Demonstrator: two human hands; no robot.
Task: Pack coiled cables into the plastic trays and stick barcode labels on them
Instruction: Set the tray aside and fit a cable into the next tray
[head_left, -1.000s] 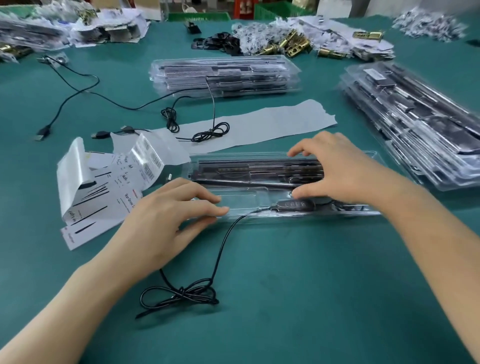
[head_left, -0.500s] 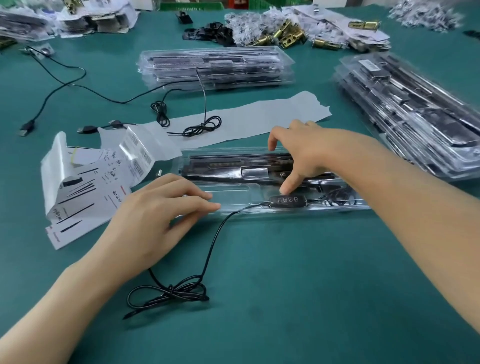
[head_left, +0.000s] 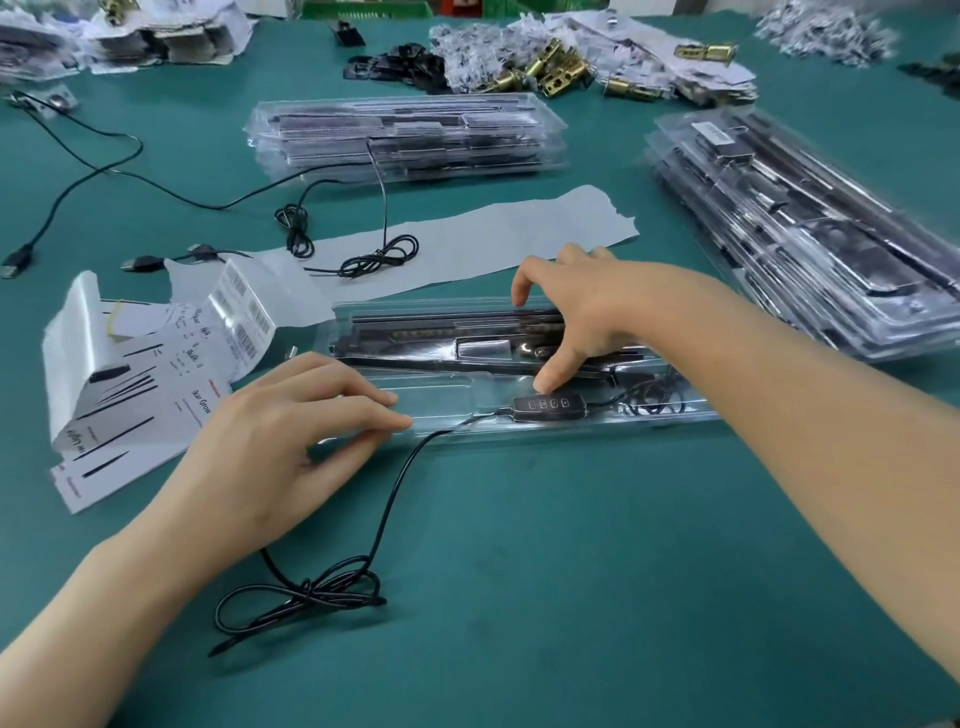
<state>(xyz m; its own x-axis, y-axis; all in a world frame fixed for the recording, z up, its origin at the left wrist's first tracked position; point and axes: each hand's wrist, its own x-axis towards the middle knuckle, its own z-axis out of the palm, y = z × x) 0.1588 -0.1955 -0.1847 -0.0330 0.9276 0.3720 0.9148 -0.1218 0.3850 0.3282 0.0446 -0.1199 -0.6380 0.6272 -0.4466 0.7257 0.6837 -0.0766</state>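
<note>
A clear plastic tray (head_left: 524, 434) lies across the middle of the green table with dark light bars in its far half. A black inline controller (head_left: 549, 404) sits in the tray's near channel. Its cable runs out over the front edge to a tied coil (head_left: 306, 597) lying on the table. My left hand (head_left: 280, 441) rests with straight fingers on the tray's left end. My right hand (head_left: 576, 317) hovers over the tray's middle, its thumb tip touching the tray just above the controller. A sheet of barcode labels (head_left: 239, 317) lies left of the tray.
One stack of packed trays (head_left: 405, 135) stands at the back centre, a bigger stack (head_left: 810, 234) at the right. Loose black cables (head_left: 358, 260) lie on a grey backing strip (head_left: 483, 234) behind the tray. Printed paper sheets (head_left: 130, 395) lie at left, brass hardware (head_left: 556, 67) at the far edge.
My right hand has lifted off the tray's right half and shifted left, uncovering the controller, with only the thumb now down beside it. The left hand stays on the tray's left end.
</note>
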